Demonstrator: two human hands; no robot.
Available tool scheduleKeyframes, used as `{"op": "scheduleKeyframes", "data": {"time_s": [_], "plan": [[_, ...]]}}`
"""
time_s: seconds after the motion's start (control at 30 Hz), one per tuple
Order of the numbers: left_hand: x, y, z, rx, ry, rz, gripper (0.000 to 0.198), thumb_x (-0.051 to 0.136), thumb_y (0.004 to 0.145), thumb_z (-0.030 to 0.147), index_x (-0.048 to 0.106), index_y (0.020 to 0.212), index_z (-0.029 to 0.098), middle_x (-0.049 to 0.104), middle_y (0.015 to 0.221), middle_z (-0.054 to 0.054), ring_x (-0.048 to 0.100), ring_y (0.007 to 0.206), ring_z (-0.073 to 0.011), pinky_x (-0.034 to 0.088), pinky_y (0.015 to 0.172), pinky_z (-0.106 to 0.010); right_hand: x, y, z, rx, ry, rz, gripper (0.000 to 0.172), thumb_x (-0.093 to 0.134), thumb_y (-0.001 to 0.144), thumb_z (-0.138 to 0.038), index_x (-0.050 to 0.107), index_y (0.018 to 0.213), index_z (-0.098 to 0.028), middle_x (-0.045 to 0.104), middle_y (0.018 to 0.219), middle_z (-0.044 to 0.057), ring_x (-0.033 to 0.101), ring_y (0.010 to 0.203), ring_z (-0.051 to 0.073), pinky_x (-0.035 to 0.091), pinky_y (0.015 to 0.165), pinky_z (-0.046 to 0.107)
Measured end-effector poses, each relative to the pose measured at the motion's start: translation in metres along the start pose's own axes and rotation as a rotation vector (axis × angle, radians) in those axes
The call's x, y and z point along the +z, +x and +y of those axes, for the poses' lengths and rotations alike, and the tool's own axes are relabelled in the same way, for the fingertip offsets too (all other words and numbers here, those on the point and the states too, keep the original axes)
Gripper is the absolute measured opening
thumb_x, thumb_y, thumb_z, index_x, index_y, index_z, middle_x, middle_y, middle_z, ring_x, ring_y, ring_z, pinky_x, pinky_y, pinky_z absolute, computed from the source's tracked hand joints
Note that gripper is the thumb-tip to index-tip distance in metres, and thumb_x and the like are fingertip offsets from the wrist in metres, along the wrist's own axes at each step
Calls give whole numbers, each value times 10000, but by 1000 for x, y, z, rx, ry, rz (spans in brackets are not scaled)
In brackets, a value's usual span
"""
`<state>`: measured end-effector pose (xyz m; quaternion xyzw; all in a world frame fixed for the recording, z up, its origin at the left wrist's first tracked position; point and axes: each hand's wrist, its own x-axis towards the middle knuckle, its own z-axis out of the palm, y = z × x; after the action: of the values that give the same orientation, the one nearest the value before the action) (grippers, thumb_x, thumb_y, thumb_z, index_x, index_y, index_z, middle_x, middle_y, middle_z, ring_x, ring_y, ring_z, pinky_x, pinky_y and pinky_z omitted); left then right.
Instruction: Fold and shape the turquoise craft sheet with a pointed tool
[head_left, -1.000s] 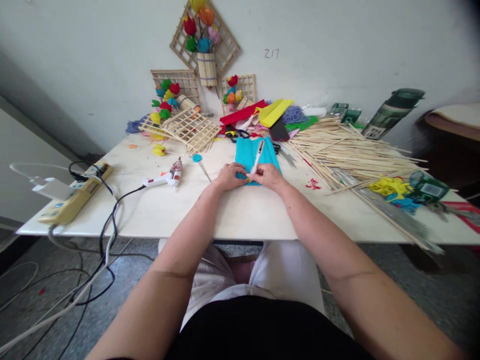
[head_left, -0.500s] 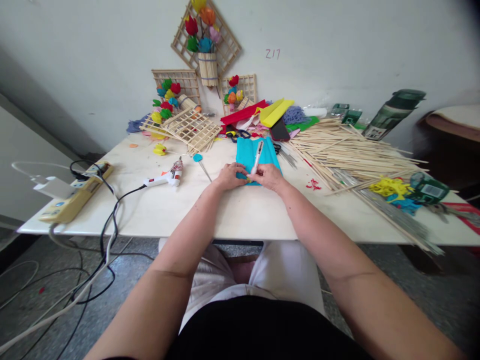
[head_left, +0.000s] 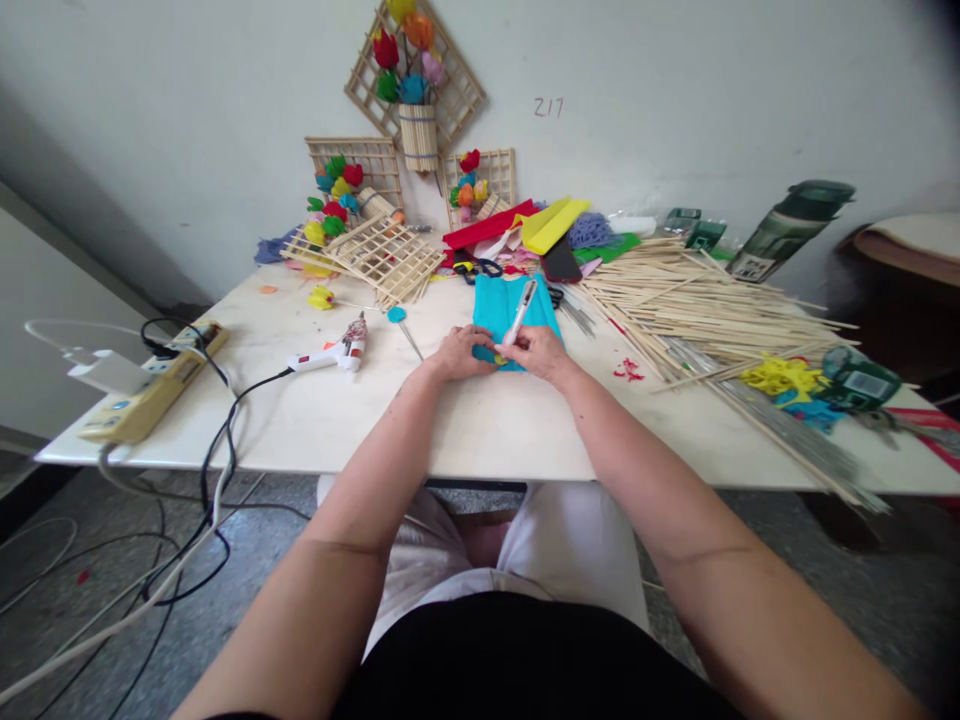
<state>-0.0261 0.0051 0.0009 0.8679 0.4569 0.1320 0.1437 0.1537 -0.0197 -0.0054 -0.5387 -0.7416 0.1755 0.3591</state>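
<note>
A sheet of blue crepe paper (head_left: 499, 300) lies on the white table in front of me. My right hand (head_left: 538, 353) is closed round a white pen (head_left: 520, 312), whose lower end is at the paper's near part. On the paper's near left edge rests my left hand (head_left: 463, 353), its fingers bent and pressing down. A small yellowish piece (head_left: 500, 358) shows between the two hands. Left of them lie a thin stick with a blue round top (head_left: 397, 314) and a white glue gun (head_left: 330, 358).
Bamboo sticks (head_left: 712, 300) and grey wires (head_left: 795, 435) cover the right side. A power strip (head_left: 150, 390) with cables sits at the left. Stick lattices (head_left: 386, 255), folded yellow paper (head_left: 553, 224), a phone (head_left: 560, 262) and scissors (head_left: 478, 270) lie behind the blue paper.
The pen in my right hand leans further to the right. More of the small yellowish piece shows between my hands. My left hand stays on the paper.
</note>
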Motion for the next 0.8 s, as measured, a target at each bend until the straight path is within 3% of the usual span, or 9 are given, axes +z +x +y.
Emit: {"op": "scheduleKeyframes", "data": {"time_s": [0.8], "plan": [[-5, -3, 0, 52, -21, -25, 437, 674, 633, 446, 653, 1024, 251, 517, 1274, -27, 441, 1200, -243, 264, 1074, -373, 3, -2, -1, -12, -9, -55, 231, 660, 681, -365, 710, 801, -174, 657, 648, 6, 573, 602, 120, 384, 528, 202]]}}
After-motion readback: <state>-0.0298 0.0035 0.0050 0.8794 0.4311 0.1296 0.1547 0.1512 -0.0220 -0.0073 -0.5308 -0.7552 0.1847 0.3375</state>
